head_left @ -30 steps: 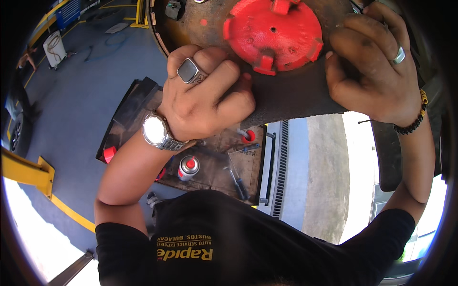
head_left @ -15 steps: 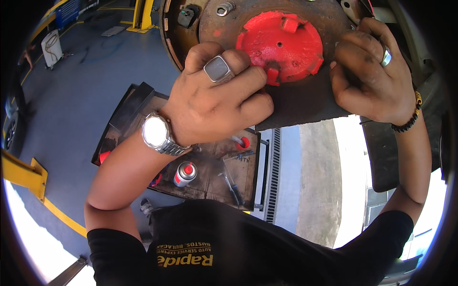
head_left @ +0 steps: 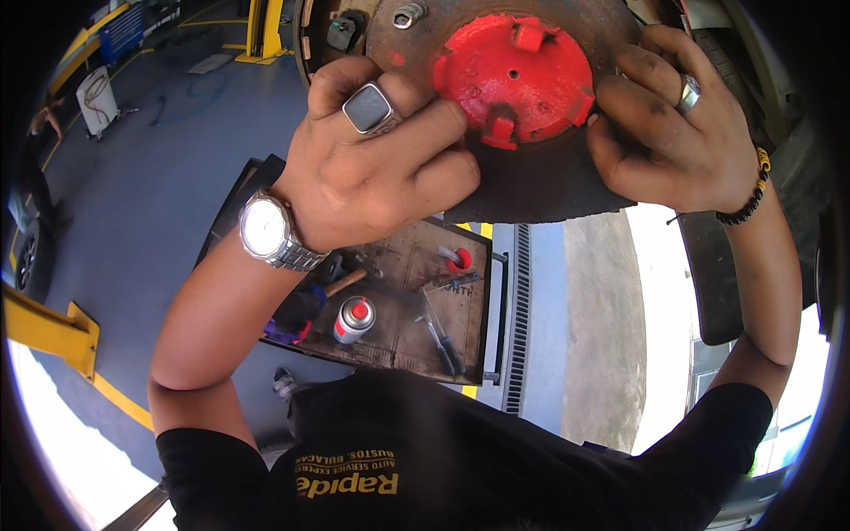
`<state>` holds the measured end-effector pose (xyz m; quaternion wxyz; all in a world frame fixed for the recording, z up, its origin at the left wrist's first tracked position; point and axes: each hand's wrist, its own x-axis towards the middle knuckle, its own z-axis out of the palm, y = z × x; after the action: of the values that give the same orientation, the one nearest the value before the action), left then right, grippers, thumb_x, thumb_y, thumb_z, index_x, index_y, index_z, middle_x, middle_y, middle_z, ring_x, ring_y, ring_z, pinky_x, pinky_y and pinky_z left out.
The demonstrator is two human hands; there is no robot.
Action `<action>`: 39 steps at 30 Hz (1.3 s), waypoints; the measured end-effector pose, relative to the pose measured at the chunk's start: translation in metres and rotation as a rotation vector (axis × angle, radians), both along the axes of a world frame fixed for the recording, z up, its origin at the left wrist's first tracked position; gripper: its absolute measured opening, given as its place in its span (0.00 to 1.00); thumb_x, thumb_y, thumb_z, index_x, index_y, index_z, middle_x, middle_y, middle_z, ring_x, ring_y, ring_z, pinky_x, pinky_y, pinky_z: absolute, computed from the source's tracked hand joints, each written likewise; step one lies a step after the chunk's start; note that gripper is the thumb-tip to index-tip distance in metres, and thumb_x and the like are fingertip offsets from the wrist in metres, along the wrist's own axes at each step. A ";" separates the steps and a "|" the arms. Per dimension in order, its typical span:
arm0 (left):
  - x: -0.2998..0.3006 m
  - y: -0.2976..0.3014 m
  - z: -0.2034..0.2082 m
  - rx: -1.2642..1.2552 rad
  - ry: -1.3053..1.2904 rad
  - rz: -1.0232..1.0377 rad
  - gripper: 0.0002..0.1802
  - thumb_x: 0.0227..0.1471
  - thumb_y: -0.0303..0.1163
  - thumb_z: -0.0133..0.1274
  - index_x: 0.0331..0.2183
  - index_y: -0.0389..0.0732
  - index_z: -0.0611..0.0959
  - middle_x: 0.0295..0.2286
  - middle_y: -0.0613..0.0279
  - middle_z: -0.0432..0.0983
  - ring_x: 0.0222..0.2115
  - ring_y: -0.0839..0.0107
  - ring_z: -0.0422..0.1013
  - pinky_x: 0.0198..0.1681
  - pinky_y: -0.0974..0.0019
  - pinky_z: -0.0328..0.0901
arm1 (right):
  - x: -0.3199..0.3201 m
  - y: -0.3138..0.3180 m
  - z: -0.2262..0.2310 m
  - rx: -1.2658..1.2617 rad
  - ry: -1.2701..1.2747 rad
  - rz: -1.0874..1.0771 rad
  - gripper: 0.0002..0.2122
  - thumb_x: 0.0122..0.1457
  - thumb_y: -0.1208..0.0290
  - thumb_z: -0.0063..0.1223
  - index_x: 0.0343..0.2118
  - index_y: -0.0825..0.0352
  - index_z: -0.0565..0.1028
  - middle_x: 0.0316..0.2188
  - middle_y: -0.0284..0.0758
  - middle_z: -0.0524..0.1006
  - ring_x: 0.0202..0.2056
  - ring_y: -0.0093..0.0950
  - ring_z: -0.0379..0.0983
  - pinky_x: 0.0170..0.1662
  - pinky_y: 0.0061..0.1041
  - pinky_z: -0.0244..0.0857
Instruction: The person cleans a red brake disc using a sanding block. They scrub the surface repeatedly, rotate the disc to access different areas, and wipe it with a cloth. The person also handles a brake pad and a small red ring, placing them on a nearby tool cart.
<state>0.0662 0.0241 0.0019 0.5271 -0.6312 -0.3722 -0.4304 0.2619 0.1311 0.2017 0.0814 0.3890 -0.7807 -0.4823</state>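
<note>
In front of me is a round brake assembly with a red-painted hub point(head_left: 518, 88) on a rusty brown backing plate point(head_left: 390, 35). My left hand point(head_left: 376, 146) is closed at the hub's lower left, fingers curled, a square ring on one finger. At the hub's right edge my right hand point(head_left: 673, 124) is curled too, thumb against bent fingers. Between them, below the hub, is a dark flat piece point(head_left: 531, 186) with a rough lower edge. I cannot tell whether it is separate from the plate. Whatever my fingertips grip is hidden.
Below stands a tool tray point(head_left: 398, 336) with a spray can point(head_left: 354, 319), a wooden-handled hammer point(head_left: 343, 283), a red-rimmed cup point(head_left: 459, 259) and hand tools point(head_left: 438, 341). A floor grate point(head_left: 518, 327) runs beside it. Yellow lift posts point(head_left: 263, 31) stand left; a dark panel point(head_left: 717, 274) hangs right.
Both hands have shifted slightly up and left in the picture, along with the hub. The tray shows farther right, and more of its tools are uncovered. Both hands stay curled.
</note>
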 end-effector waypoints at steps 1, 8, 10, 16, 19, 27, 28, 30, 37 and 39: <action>0.005 0.002 0.000 0.002 -0.009 -0.018 0.10 0.30 0.29 0.60 0.20 0.50 0.75 0.27 0.72 0.73 0.33 0.68 0.71 0.43 0.57 0.60 | 0.002 0.002 0.002 0.002 -0.004 -0.004 0.15 0.31 0.83 0.64 0.25 0.63 0.74 0.37 0.40 0.72 0.34 0.41 0.75 0.42 0.47 0.72; 0.016 0.008 -0.004 0.006 -0.008 -0.020 0.09 0.28 0.33 0.57 0.19 0.51 0.73 0.28 0.74 0.73 0.33 0.71 0.71 0.46 0.58 0.59 | 0.013 0.012 0.011 -0.077 -0.035 -0.064 0.14 0.33 0.88 0.64 0.23 0.66 0.73 0.37 0.41 0.74 0.35 0.44 0.78 0.44 0.51 0.73; 0.010 0.005 -0.004 0.010 0.007 -0.029 0.10 0.27 0.32 0.58 0.19 0.51 0.73 0.26 0.74 0.73 0.31 0.71 0.71 0.45 0.59 0.59 | 0.011 0.009 0.002 -0.075 0.002 -0.070 0.14 0.34 0.88 0.64 0.23 0.66 0.72 0.37 0.41 0.75 0.36 0.45 0.78 0.46 0.52 0.73; 0.014 0.012 0.000 0.028 0.036 -0.028 0.11 0.26 0.30 0.59 0.19 0.51 0.75 0.26 0.73 0.73 0.31 0.69 0.70 0.43 0.59 0.58 | 0.014 0.014 0.012 -0.076 -0.009 -0.001 0.12 0.33 0.82 0.63 0.20 0.65 0.70 0.36 0.42 0.77 0.38 0.41 0.78 0.47 0.45 0.73; 0.008 0.008 -0.003 0.018 0.047 0.031 0.07 0.31 0.35 0.55 0.20 0.53 0.73 0.29 0.76 0.74 0.35 0.75 0.71 0.46 0.61 0.62 | -0.010 0.039 -0.008 -0.200 0.117 0.306 0.08 0.41 0.75 0.59 0.19 0.58 0.69 0.31 0.32 0.77 0.32 0.31 0.74 0.39 0.32 0.68; 0.008 0.001 -0.003 -0.038 0.095 0.085 0.07 0.33 0.34 0.55 0.22 0.53 0.75 0.31 0.77 0.74 0.34 0.75 0.71 0.47 0.62 0.64 | -0.007 0.017 0.008 -0.065 -0.011 0.184 0.06 0.45 0.75 0.57 0.20 0.59 0.70 0.31 0.33 0.79 0.27 0.28 0.74 0.35 0.27 0.70; 0.008 0.003 0.004 -0.037 0.099 0.049 0.07 0.33 0.34 0.55 0.22 0.52 0.75 0.30 0.77 0.74 0.34 0.75 0.71 0.46 0.62 0.64 | -0.005 0.013 0.013 -0.050 -0.042 0.126 0.07 0.43 0.76 0.59 0.20 0.61 0.70 0.32 0.35 0.79 0.29 0.30 0.75 0.37 0.30 0.71; 0.017 0.003 0.020 -0.075 0.120 -0.013 0.07 0.33 0.34 0.56 0.22 0.52 0.75 0.29 0.76 0.73 0.34 0.76 0.71 0.45 0.62 0.65 | 0.006 0.010 0.021 0.011 -0.085 0.037 0.10 0.36 0.79 0.62 0.19 0.64 0.70 0.34 0.40 0.78 0.35 0.37 0.77 0.44 0.38 0.73; 0.006 -0.009 0.004 -0.142 0.110 0.035 0.07 0.32 0.29 0.58 0.21 0.48 0.77 0.26 0.71 0.73 0.29 0.67 0.70 0.43 0.57 0.61 | -0.003 -0.008 0.006 -0.021 -0.055 -0.017 0.11 0.33 0.79 0.64 0.21 0.66 0.73 0.32 0.40 0.77 0.33 0.38 0.76 0.41 0.40 0.74; 0.019 -0.008 0.015 -0.180 0.031 0.003 0.06 0.34 0.32 0.57 0.21 0.49 0.76 0.27 0.71 0.72 0.34 0.71 0.70 0.42 0.60 0.62 | 0.004 -0.005 0.011 -0.140 0.023 -0.075 0.11 0.34 0.77 0.64 0.24 0.66 0.75 0.31 0.40 0.76 0.31 0.37 0.75 0.38 0.39 0.73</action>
<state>0.0849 0.0160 0.0169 0.4745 -0.6821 -0.4021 -0.3846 0.2660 0.1264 0.2124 0.0994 0.3471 -0.8255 -0.4338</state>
